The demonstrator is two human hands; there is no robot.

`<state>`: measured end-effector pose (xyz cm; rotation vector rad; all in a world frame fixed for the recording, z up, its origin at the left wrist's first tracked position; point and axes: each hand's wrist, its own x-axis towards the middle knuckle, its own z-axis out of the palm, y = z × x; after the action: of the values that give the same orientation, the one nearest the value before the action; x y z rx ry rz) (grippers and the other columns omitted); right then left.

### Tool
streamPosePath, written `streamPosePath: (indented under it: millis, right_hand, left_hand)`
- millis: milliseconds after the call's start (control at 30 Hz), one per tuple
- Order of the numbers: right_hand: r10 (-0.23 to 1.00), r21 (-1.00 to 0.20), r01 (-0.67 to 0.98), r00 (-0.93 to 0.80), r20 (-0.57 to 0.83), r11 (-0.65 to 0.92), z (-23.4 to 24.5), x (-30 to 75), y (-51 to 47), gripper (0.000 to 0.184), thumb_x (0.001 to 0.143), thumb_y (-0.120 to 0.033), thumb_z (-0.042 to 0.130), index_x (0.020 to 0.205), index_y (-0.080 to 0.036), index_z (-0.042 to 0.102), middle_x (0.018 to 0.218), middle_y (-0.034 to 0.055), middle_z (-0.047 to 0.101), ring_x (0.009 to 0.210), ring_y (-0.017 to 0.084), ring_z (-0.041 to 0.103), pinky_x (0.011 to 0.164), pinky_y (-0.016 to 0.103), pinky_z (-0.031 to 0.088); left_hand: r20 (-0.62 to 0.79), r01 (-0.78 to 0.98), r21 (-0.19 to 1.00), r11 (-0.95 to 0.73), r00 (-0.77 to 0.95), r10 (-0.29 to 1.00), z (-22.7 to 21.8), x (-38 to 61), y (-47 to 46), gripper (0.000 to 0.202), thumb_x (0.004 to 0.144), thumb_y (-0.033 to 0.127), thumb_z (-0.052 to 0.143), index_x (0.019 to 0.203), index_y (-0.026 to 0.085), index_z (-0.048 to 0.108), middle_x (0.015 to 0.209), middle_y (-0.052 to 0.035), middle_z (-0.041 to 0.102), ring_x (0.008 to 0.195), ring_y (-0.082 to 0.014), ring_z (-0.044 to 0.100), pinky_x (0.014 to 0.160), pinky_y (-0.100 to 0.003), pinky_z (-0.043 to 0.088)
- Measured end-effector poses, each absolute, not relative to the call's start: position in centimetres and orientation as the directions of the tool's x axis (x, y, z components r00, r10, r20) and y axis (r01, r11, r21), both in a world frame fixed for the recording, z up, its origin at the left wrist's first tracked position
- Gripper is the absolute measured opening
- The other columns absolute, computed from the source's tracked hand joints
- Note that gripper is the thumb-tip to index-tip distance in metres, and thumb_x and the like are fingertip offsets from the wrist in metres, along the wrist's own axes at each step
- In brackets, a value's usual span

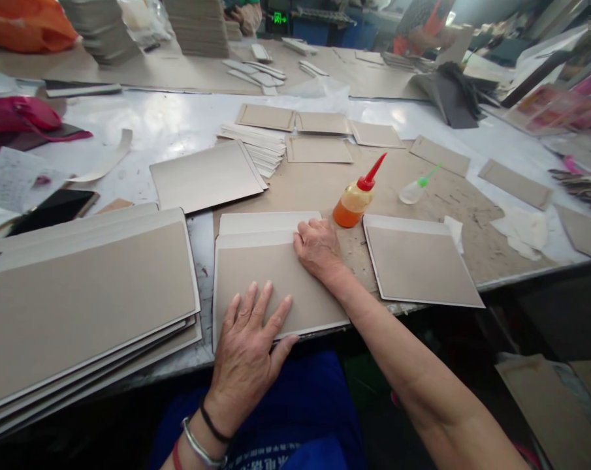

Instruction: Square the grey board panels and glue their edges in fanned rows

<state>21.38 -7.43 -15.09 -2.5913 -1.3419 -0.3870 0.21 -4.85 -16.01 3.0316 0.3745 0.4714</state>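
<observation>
A grey-brown cardboard panel (260, 274) with a pale strip along its far edge lies in front of me at the table's near edge. My left hand (251, 333) rests on its lower part, fingers spread and flat. My right hand (319, 245) is curled into a fist on the panel's upper right corner, by the pale strip. What those fingers hold, if anything, is hidden. Just beyond the right hand stands a bottle of orange liquid (350, 205) with a red pointed nozzle. To its right is a similar cardboard panel (417, 261), jutting over the table edge.
A stack of large panels (89, 281) sits at left, near a dark phone (55, 210). Behind are another panel (204, 176), a pile of pale strips (258, 147) and several small cardboard pieces (319, 149). A small green-tipped bottle (413, 190) lies tilted. Another person (425, 29) is at the back right.
</observation>
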Motion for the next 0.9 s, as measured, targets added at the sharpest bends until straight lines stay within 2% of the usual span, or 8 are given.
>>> streamPosePath:
  millis: [333, 567, 767, 833, 900]
  right_hand:
    - [0.778, -0.073, 0.822, 0.56, 0.286, -0.565, -15.12, 21.42, -7.18, 0.019, 0.086, -0.026, 0.04, 0.087, -0.018, 0.057, 0.089, 0.0077, 0.058, 0.088, 0.024, 0.043, 0.073, 0.033, 0.029]
    - [0.773, -0.08, 0.818, 0.566, 0.286, -0.569, -15.03, 21.43, -7.27, 0.018, 0.086, -0.026, 0.04, 0.084, -0.018, 0.056, 0.087, 0.0076, 0.058, 0.087, 0.023, 0.044, 0.072, 0.033, 0.029]
    - [0.761, -0.1, 0.83, 0.545, 0.351, -0.548, -15.62, 21.45, -7.06, 0.014, 0.084, -0.024, 0.042, 0.08, -0.019, 0.054, 0.084, 0.0065, 0.057, 0.084, 0.023, 0.044, 0.072, 0.033, 0.031]
    - [0.743, -0.149, 0.829, 0.551, 0.381, -0.539, -15.75, 21.77, -7.02, 0.014, 0.084, -0.024, 0.042, 0.077, -0.019, 0.053, 0.081, 0.0063, 0.056, 0.082, 0.022, 0.045, 0.073, 0.032, 0.032]
    - [0.693, -0.277, 0.804, 0.594, 0.409, -0.526, -15.58, 22.22, -7.57, 0.018, 0.085, -0.023, 0.039, 0.071, -0.019, 0.049, 0.076, 0.0056, 0.054, 0.078, 0.02, 0.046, 0.073, 0.031, 0.034]
  left_hand:
    - [0.287, 0.267, 0.12, -0.956, 0.913, 0.291, -16.05, 0.31, -5.11, 0.049, 0.082, 0.041, 0.05, 0.129, 0.029, 0.041, 0.139, -0.0088, 0.037, 0.13, -0.03, 0.026, 0.105, -0.053, 0.019]
    - [0.281, 0.313, 0.223, -0.923, 0.887, 0.368, -15.62, 0.6, -5.45, 0.046, 0.082, 0.047, 0.047, 0.124, 0.03, 0.047, 0.136, -0.0073, 0.041, 0.129, -0.0292, 0.03, 0.106, -0.054, 0.018]
    - [0.285, 0.286, 0.135, -0.949, 0.906, 0.313, -15.99, 0.4, -5.24, 0.048, 0.083, 0.04, 0.049, 0.129, 0.029, 0.041, 0.138, -0.0088, 0.037, 0.13, -0.0297, 0.027, 0.105, -0.056, 0.018]
    - [0.29, 0.266, 0.118, -0.957, 0.912, 0.29, -16.13, 0.42, -5.04, 0.049, 0.083, 0.039, 0.049, 0.13, 0.029, 0.04, 0.139, -0.0092, 0.037, 0.13, -0.0302, 0.026, 0.105, -0.056, 0.019]
    - [0.316, 0.232, 0.145, -0.962, 0.91, 0.267, -16.11, 0.31, -4.81, 0.05, 0.082, 0.039, 0.05, 0.13, 0.026, 0.039, 0.138, -0.0104, 0.037, 0.13, -0.0302, 0.027, 0.105, -0.056, 0.021]
